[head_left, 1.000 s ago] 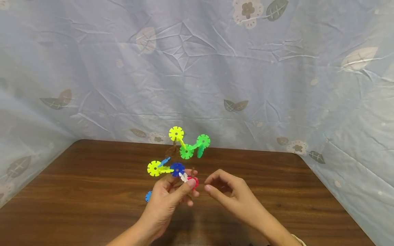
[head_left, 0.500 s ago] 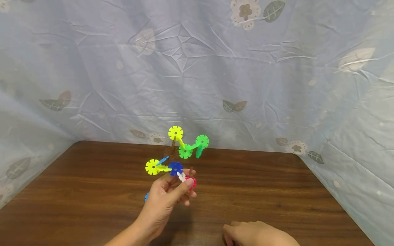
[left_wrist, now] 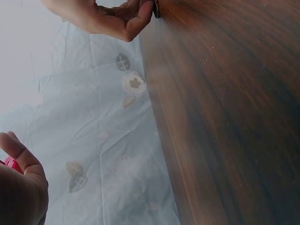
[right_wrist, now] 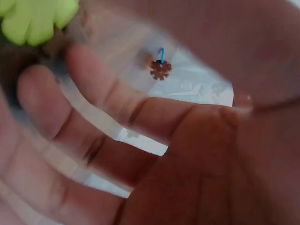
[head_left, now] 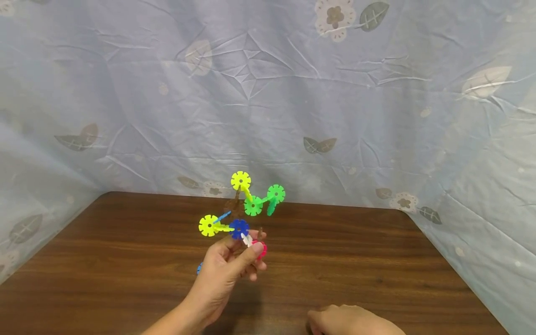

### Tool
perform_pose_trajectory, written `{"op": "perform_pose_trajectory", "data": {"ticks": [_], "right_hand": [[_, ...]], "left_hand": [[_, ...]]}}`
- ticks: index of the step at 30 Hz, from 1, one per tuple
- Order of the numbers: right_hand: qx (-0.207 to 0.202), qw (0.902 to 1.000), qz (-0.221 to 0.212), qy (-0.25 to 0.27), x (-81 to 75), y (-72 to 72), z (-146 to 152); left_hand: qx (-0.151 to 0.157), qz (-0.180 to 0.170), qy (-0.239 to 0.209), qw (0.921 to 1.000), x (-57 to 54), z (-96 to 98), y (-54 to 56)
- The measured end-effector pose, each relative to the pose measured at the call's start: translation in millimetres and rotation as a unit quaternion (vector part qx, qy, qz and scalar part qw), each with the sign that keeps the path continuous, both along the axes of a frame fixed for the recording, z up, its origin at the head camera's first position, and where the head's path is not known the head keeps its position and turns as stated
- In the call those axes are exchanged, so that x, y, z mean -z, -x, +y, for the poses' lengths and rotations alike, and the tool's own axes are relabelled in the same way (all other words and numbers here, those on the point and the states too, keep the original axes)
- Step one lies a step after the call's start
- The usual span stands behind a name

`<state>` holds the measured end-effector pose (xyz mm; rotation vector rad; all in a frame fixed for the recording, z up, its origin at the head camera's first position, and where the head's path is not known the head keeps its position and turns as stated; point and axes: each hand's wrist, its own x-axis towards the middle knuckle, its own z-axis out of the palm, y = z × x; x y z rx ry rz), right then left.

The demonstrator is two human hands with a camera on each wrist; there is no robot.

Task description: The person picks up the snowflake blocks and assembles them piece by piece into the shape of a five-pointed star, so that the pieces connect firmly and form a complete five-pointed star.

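Note:
My left hand (head_left: 228,263) pinches a pinkish-red snowflake building disc (head_left: 262,250) between thumb and fingers. That disc belongs to a linked chain of interlocking discs held above the table: white (head_left: 247,239), dark blue (head_left: 238,229), yellow (head_left: 209,225), light blue (head_left: 222,217), brown (head_left: 232,208), another yellow (head_left: 240,180) and green (head_left: 276,193). Low in the head view, my right hand (head_left: 353,321) is bent down at the table's near side. In the right wrist view its fingers curve beside a yellow-green disc (right_wrist: 40,18). A dark piece (left_wrist: 156,8) shows at its fingertips in the left wrist view; whether they grip it is unclear.
A brown wooden table (head_left: 356,260) spreads under both hands. Behind it and along both sides hangs a pale blue curtain (head_left: 268,93) with leaf and flower prints. Part of a blue disc (head_left: 199,268) peeks out left of my left wrist.
My right hand has left the spot beside the chain and dropped to the near side of the table, where it barely moves. The left hand holds the chain nearly still.

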<state>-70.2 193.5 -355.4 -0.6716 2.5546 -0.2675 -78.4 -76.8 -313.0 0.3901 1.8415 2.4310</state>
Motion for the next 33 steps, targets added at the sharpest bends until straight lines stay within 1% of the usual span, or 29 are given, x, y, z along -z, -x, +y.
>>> {"op": "perform_pose_trajectory", "data": {"ticks": [2,5,8,9,11,13,15,20,22,23,25,27,29,31,33], "right_hand": [[0.001,0.9999,-0.006,0.009,8.3,3.5,1],[0.006,0.9991,-0.02,0.037,9.4,5.9,1],[0.015,0.9973,-0.028,0.066,-1.5,1.8,-3],[0.017,0.997,-0.033,0.068,-5.2,1.1,-5],[0.019,0.997,-0.037,0.065,-11.5,-1.4,-9],[0.028,0.9973,-0.043,0.052,-14.3,-2.5,-11],[0.027,0.9977,-0.04,0.047,-12.8,-2.0,-11],[0.003,0.9975,-0.043,0.056,-0.8,6.2,-7],[0.003,0.9967,-0.053,0.062,0.5,8.4,-6],[0.0,0.9964,-0.052,0.066,-1.2,8.1,-5],[-0.009,0.9954,-0.048,0.083,-4.1,6.4,-4],[-0.019,0.9938,-0.034,0.104,-6.4,3.3,-3],[-0.036,0.9918,-0.022,0.12,-5.1,2.4,0],[-0.066,0.9884,-0.007,0.136,4.1,6.3,5],[-0.112,0.9825,0.009,0.149,20.9,16.6,12]], "left_hand": [[0.0,-0.002,0.001,1.0,0.3,-1.0,1.1],[0.0,-0.007,0.002,1.0,0.4,-1.3,1.6],[0.0,-0.011,0.003,0.9999,0.4,-1.0,1.5],[-0.001,-0.012,0.004,0.9999,0.5,-0.9,1.5],[-0.001,-0.014,0.005,0.9999,0.6,-0.7,1.6],[-0.001,-0.015,0.006,0.9999,0.7,-0.5,1.9],[-0.001,-0.015,0.007,0.9999,0.8,-0.2,2.1],[0.001,-0.016,0.007,0.9998,0.9,0.5,2.4],[0.001,-0.017,0.008,0.9998,0.9,0.6,2.4],[0.001,-0.018,0.008,0.9998,0.9,0.6,2.3],[0.001,-0.017,0.009,0.9998,1.1,0.7,2.2],[0.0,-0.017,0.009,0.9998,1.3,0.7,2.1],[0.0,-0.017,0.009,0.9998,1.7,0.8,2.0],[0.0,-0.016,0.01,0.9998,2.0,0.9,2.0],[0.001,-0.015,0.009,0.9998,2.1,1.1,2.0]]}}
